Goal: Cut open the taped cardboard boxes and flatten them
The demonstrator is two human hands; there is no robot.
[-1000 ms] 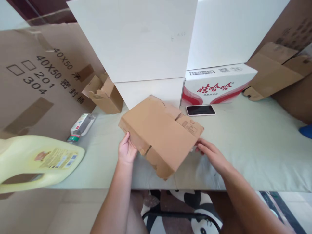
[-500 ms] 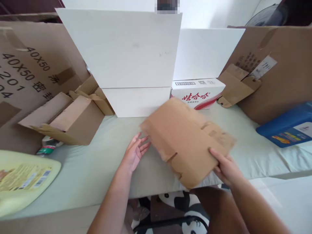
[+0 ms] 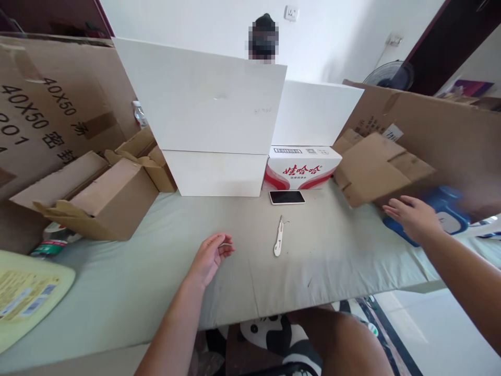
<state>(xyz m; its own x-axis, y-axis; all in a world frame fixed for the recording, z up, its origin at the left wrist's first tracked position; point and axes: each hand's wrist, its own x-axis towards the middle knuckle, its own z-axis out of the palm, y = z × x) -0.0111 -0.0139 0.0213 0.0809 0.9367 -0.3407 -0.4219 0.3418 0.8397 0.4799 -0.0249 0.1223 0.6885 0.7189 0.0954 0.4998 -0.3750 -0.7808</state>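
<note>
My left hand (image 3: 213, 256) rests low over the cloth-covered table (image 3: 242, 282), its fingers loosely curled and nothing in them. To its right lies a small white folding knife (image 3: 278, 240). A smartphone (image 3: 287, 197) with a dark screen lies behind the knife. My right hand (image 3: 415, 218) is stretched out at the right, fingers extended and apart, just off a folded piece of brown cardboard (image 3: 376, 167). That cardboard leans at the right against a large carton (image 3: 430, 130). Beside and partly behind my right hand is a blue plastic jug (image 3: 450, 211).
White boards (image 3: 203, 99) stand at the back beside a white and red box (image 3: 301, 167). At the left are open cardboard boxes (image 3: 113, 203), a large printed carton (image 3: 70, 104) and a pale yellow jug (image 3: 31, 297). Part of a person (image 3: 264, 36) shows behind the boards.
The folded cardboard has gone from the table's middle to the right side, and my right hand has let go of it. The phone and knife are uncovered. My left hand has lowered slightly.
</note>
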